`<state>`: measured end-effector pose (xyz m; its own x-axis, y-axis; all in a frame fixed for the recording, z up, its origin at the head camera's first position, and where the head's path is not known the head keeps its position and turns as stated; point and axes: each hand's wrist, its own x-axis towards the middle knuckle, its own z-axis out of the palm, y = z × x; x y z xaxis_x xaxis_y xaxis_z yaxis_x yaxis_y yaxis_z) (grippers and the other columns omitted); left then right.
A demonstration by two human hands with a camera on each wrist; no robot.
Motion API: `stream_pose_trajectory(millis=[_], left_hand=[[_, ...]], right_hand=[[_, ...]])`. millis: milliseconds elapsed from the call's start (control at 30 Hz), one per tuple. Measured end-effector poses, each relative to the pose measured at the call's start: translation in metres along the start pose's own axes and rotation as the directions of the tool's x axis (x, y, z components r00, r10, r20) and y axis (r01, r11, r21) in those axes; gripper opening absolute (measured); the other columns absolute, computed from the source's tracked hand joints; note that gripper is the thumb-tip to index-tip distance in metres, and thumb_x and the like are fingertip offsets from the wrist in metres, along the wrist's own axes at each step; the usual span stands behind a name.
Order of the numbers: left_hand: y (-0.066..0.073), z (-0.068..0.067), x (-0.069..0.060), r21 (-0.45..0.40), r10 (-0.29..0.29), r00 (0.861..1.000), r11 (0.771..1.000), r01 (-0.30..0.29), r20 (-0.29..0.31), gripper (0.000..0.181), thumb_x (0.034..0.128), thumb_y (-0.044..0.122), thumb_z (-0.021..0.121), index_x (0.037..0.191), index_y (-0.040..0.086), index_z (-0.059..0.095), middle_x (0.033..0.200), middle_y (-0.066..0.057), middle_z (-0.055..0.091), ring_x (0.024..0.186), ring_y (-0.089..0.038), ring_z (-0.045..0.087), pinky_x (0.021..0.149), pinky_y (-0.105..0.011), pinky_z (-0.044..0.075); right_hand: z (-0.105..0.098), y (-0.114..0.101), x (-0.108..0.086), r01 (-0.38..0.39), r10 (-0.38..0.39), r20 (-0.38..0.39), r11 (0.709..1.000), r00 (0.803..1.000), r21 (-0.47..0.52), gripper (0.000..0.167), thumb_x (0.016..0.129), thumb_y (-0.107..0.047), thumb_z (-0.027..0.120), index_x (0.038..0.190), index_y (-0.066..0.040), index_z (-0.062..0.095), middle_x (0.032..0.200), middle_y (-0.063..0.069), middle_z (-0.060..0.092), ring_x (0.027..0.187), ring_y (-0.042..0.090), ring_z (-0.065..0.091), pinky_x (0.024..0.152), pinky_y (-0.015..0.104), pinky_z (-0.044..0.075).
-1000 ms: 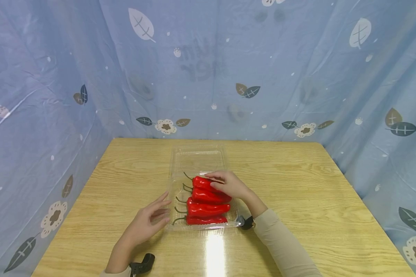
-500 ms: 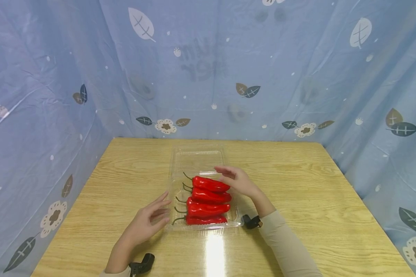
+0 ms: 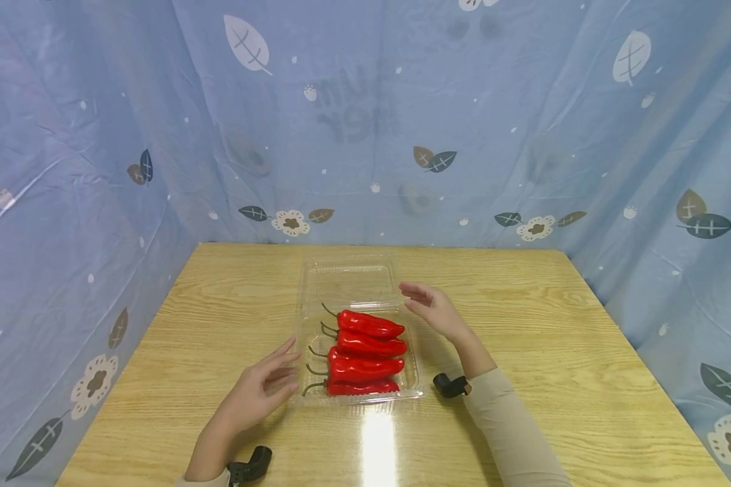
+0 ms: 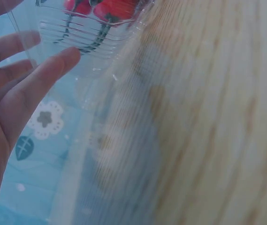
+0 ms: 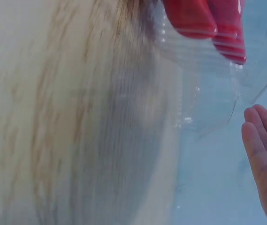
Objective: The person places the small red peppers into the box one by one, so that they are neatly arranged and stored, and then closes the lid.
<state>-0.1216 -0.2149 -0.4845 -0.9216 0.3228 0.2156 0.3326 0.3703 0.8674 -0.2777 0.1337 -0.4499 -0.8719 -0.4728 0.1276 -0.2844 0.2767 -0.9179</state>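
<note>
Several red peppers (image 3: 368, 367) with green stems lie side by side in a clear plastic clamshell box (image 3: 418, 392), stems pointing left. Its transparent lid (image 3: 348, 281) is folded back toward the rear. By the box's left wall is my left hand (image 3: 258, 392), fingers extended and thumb apart; the left wrist view shows the fingertips (image 4: 70, 57) at the plastic, though firm contact is hard to tell. My right hand (image 3: 436, 312) hovers off the box's right rear side with nothing in it. Its fingers look straight in the right wrist view, apart from the peppers (image 5: 227, 33).
The box stands on a wood-grain table (image 3: 523, 325). A blue curtain (image 3: 365, 135) printed with leaves and flowers surrounds the back and both sides. Each wrist carries a black camera mount, such as the right one (image 3: 450, 385).
My right hand has come off the rearmost pepper and moved right and back, out past the box's edge. My left hand and the peppers have stayed in place.
</note>
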Motion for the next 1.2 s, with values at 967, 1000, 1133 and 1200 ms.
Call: stream_pose_trajectory(millis=[967,1000,1133,1200], left_hand=[[-0.001,0.000,-0.001,0.007,-0.010,1.000,1.000,0.010,-0.005,0.050,0.0901,0.011,0.065,0.135,-0.001,0.048,0.155,-0.015,0.025,0.115,-0.035,0.059,0.093,-0.034,0.054],[0.000,0.000,-0.001,0.007,-0.012,1.000,1.000,0.012,-0.005,0.050,0.0902,0.012,0.065,0.136,-0.001,0.048,0.155,-0.015,0.025,0.115,-0.034,0.059,0.093,-0.034,0.054],[-0.001,0.000,-0.001,0.009,-0.011,1.000,1.000,0.011,-0.007,0.050,0.0902,0.013,0.065,0.136,-0.001,0.048,0.155,-0.015,0.026,0.114,-0.034,0.059,0.092,-0.034,0.054],[-0.002,0.001,-0.001,0.010,-0.008,1.000,1.000,0.008,-0.006,0.051,0.0902,0.013,0.065,0.136,-0.001,0.048,0.155,-0.015,0.026,0.114,-0.034,0.059,0.092,-0.034,0.054]], right_hand=[[-0.013,0.030,0.028,-0.217,0.218,-0.007,0.972,0.976,0.086,0.049,0.098,-0.015,0.051,0.139,0.008,0.039,0.141,0.026,0.045,0.130,0.038,0.044,0.110,0.049,0.038],[-0.013,0.030,0.029,-0.223,0.224,-0.003,0.970,0.975,0.095,0.049,0.098,-0.015,0.051,0.139,0.008,0.039,0.141,0.026,0.045,0.130,0.038,0.044,0.110,0.049,0.038],[-0.013,0.031,0.032,-0.233,0.233,0.017,0.968,0.972,0.094,0.050,0.099,-0.017,0.049,0.140,0.009,0.037,0.141,0.027,0.043,0.129,0.039,0.045,0.110,0.049,0.039],[-0.012,0.032,0.033,-0.243,0.241,0.026,0.966,0.970,0.092,0.051,0.099,-0.018,0.050,0.141,0.009,0.036,0.142,0.026,0.042,0.128,0.039,0.045,0.110,0.048,0.039]])
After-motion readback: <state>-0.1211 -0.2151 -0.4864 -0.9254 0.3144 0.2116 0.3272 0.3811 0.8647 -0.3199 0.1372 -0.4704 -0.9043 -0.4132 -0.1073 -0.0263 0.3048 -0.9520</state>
